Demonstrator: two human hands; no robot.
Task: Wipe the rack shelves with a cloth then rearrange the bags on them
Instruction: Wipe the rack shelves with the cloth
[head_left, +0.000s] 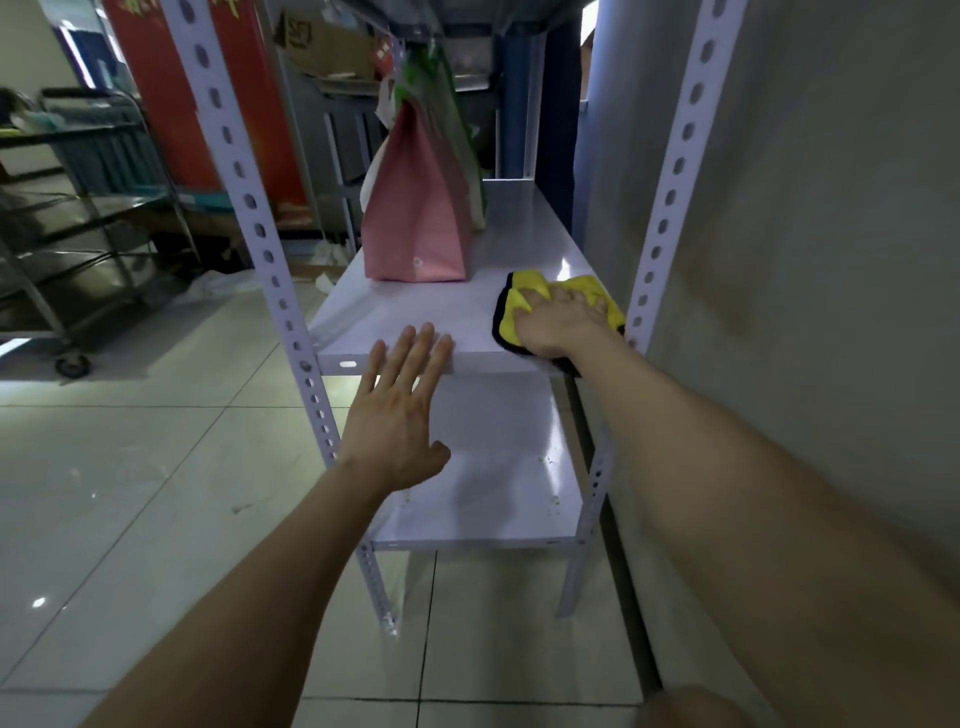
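Right hand (558, 325) pressing cloth (511, 313) on shelf (415, 312), left hand (400, 415) flat (green bag (444, 98) half-hidden)

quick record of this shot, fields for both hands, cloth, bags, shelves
left hand: fingers straight, holds nothing, at the shelf's front edge; contact unclear
right hand: presses on the cloth
cloth: yellow with a dark edge, at the shelf's front right corner
shelf: pale metal, bears the cloth and both bags
pink bag: upright, left side of the shelf
green bag: right behind the pink bag
lower shelf: no bags, a few specks near its right edge
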